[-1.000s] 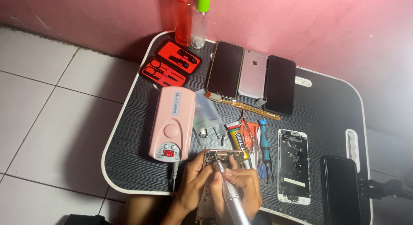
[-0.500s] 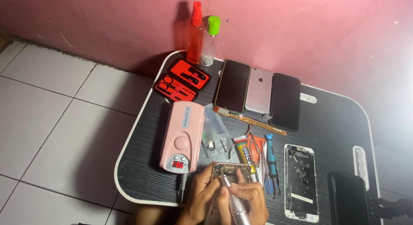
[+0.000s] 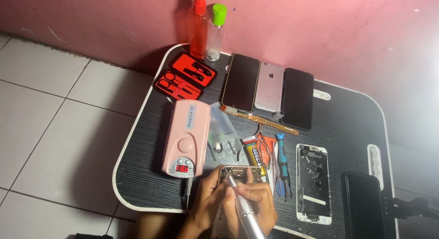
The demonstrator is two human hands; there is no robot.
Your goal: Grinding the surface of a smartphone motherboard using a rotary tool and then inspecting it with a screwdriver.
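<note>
— What are the hands doing?
— The left hand [image 3: 208,200] grips a small phone frame [image 3: 238,172] on the surface [image 3: 338,129]; the right hand [image 3: 256,204] clasps a silver rotary handpiece [image 3: 244,211], tip on the frame.
— And nearby?
— A pink drill box [image 3: 186,138] sits just beyond the left hand.

**Small black table, crowded top**

A dark, white-edged table [image 3: 347,129] stands on floor tiles [image 3: 55,120]. On it lie three phones [image 3: 267,88], a red tool case [image 3: 185,77], two bottles [image 3: 206,28], a pink control box [image 3: 186,138], a glue tube [image 3: 254,155], possibly tweezers [image 3: 267,152], and an opened phone frame [image 3: 313,183].
</note>
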